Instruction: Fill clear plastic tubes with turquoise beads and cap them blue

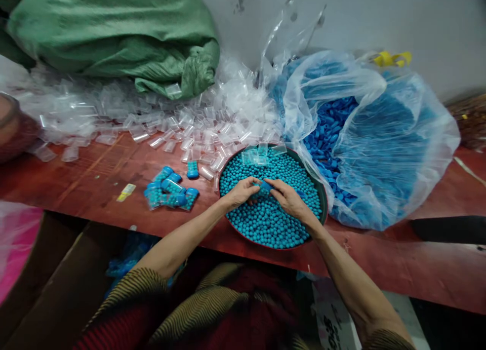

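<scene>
Over a round basin full of small blue balls, my two hands meet at the fingertips. My left hand is closed on a small clear plastic container, mostly hidden by the fingers. A blue cap is pinched by my right hand at the container's end. Whether the cap is fully seated cannot be seen. Several clear containers lie on the balls at the basin's far side. Left of the basin is a small pile of blue-capped containers filled with balls.
Loose clear containers spread along the back of the red table. A green sack lies behind them. On the right stands an open plastic bag of blue caps. A black object lies near the right edge.
</scene>
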Action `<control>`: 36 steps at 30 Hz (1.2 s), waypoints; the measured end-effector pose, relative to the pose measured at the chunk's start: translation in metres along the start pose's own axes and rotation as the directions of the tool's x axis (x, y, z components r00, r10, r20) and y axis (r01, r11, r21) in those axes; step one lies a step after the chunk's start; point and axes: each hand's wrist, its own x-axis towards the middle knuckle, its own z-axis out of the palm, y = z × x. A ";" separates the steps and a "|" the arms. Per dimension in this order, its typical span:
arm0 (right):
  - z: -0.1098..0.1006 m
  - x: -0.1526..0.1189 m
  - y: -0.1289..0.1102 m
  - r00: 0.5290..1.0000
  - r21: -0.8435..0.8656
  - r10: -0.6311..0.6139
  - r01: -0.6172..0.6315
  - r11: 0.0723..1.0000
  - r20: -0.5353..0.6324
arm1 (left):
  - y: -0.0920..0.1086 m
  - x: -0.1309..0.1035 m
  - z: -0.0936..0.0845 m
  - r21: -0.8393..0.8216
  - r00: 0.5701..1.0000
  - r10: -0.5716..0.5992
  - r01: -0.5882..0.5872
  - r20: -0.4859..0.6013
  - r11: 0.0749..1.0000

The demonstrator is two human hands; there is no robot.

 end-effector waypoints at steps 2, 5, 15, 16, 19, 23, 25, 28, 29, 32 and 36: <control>-0.001 -0.002 0.000 0.996 0.082 0.088 -0.089 0.993 0.019 | 0.000 0.000 0.000 0.000 1.000 0.013 -0.013 0.013 1.000; -0.003 -0.001 -0.003 0.990 0.096 0.144 -0.143 0.985 0.000 | 0.000 0.000 0.000 0.019 1.000 0.017 -0.018 0.027 1.000; -0.009 -0.014 -0.004 0.993 -0.082 0.115 -0.116 0.990 -0.015 | -0.004 0.003 -0.004 0.049 1.000 0.024 -0.024 0.003 0.998; -0.008 -0.013 -0.003 0.982 0.010 0.183 -0.183 0.983 -0.053 | -0.004 0.003 -0.004 0.040 1.000 0.025 -0.025 0.008 0.999; -0.002 -0.009 -0.001 0.926 0.318 0.366 -0.321 0.892 -0.093 | -0.003 0.002 -0.005 0.002 1.000 0.027 -0.027 0.016 1.000; 0.006 -0.005 -0.008 0.883 0.513 0.437 -0.298 0.805 -0.172 | -0.002 0.000 -0.005 -0.083 0.996 0.033 -0.026 0.084 0.996; 0.010 -0.005 -0.014 0.895 0.526 0.416 -0.279 0.804 -0.161 | -0.003 0.000 -0.005 -0.123 0.992 0.049 -0.034 0.120 0.992; 0.017 -0.009 -0.020 0.921 0.441 0.355 -0.255 0.860 -0.159 | -0.005 0.000 -0.003 -0.117 0.988 0.080 -0.065 0.132 0.991; 0.019 -0.010 -0.021 0.927 0.386 0.326 -0.237 0.892 -0.185 | -0.005 0.000 -0.003 -0.108 0.987 0.095 -0.081 0.126 0.991; 0.021 -0.014 -0.020 0.929 0.190 0.212 -0.158 0.969 -0.304 | -0.004 -0.001 -0.001 -0.090 0.987 0.117 -0.107 0.109 0.990; 0.018 -0.015 -0.017 0.903 -0.058 0.060 -0.094 0.994 -0.426 | -0.002 -0.002 0.000 -0.059 0.991 0.087 -0.081 0.104 0.995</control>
